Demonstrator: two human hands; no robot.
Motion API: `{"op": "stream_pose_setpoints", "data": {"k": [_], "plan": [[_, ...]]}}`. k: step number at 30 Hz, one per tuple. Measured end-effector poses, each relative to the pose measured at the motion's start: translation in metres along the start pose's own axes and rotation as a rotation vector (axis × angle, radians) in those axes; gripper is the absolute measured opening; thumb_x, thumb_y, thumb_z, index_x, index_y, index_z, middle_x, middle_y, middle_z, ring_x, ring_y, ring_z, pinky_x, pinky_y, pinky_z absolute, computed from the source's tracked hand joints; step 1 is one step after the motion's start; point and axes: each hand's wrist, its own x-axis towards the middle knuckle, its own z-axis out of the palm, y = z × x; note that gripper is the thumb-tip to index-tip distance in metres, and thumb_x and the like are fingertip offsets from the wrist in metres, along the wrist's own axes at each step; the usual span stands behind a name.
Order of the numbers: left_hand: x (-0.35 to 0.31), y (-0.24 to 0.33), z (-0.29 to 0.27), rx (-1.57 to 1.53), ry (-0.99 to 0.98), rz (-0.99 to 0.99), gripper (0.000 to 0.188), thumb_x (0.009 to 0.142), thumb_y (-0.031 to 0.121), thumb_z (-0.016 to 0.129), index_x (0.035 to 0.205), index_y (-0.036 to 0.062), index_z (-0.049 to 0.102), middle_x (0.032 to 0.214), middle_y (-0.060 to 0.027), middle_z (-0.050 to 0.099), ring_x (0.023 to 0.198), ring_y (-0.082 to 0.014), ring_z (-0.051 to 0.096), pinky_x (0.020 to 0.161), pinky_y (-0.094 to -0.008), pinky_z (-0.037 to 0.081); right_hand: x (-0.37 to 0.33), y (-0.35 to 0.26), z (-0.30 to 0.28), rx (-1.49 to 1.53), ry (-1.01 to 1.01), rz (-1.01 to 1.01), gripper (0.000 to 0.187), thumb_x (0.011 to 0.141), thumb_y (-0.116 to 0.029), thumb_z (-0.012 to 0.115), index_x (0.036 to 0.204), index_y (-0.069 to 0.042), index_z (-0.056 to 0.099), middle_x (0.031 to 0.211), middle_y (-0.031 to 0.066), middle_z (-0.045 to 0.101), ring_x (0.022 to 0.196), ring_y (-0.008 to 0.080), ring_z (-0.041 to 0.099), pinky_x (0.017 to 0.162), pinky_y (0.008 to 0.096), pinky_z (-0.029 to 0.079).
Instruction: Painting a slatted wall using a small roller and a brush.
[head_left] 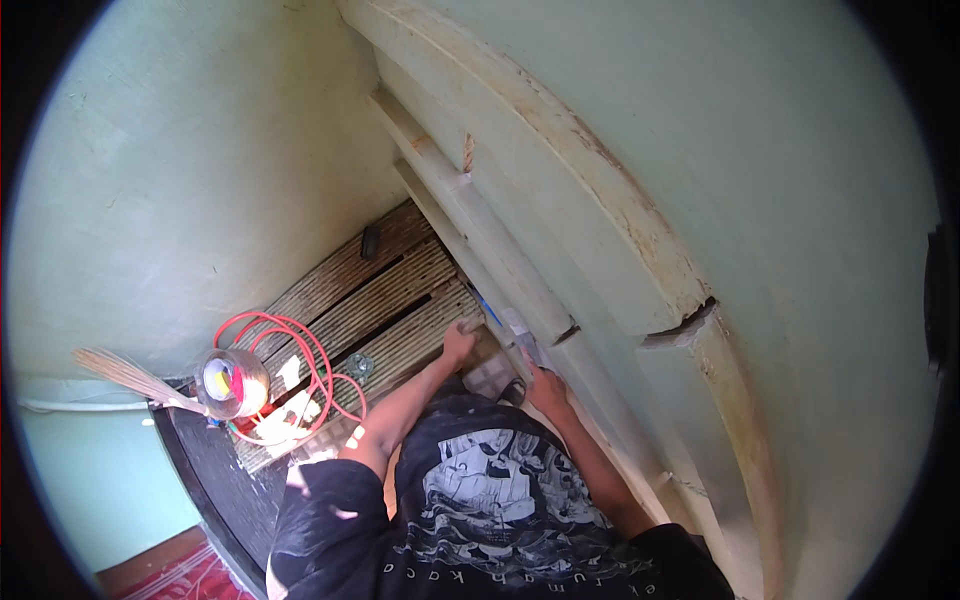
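Observation:
My right hand (545,388) is closed on a flat scraper-like tool (520,332) with a pale, smeared blade. The blade lies against the lower ledge (545,310) of the green wall. My left hand (460,343) is closed beside the edge of the slatted wooden platform (385,300), to the left of the tool. Whatever its fingers hold, if anything, is too small to make out. A thin blue strip (487,305) shows between the platform and the wall, close to both hands.
On the platform lie a coiled red hose (325,365), a clear round container (235,383), a small clear object (359,367) and a small dark object (370,242). A stick broom (135,375) leans at left. The upper beam (600,190) has a gap (685,325) at right.

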Motion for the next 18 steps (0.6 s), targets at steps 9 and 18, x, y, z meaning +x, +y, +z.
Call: {"op": "stream_pose_setpoints", "data": {"k": [9,18], "plan": [[0.054,0.046,0.043,-0.453,0.054,-0.335,0.068,0.086,0.019,0.067,0.142,0.0063,0.030,0.116,-0.0115,0.058,0.094,-0.0241,0.061,0.076,-0.0410,0.054,0.020,-0.027,-0.024,-0.150,-0.116,0.134,0.075,0.084,-0.003,0.053,0.145,-0.034,0.023,0.093,0.0241,0.063,0.088,0.0430,0.062,0.078,0.0516,0.049],[0.093,-0.026,0.081,-0.059,0.378,0.019,0.047,0.080,0.007,0.070,0.124,-0.0027,0.054,0.097,-0.0147,0.064,0.070,-0.0185,0.063,0.050,-0.0308,0.056,0.033,-0.030,-0.014,-0.345,-0.056,0.088,0.076,0.083,-0.001,0.046,0.146,-0.036,0.021,0.086,0.0198,0.066,0.079,0.0375,0.065,0.071,0.0485,0.052]]}}
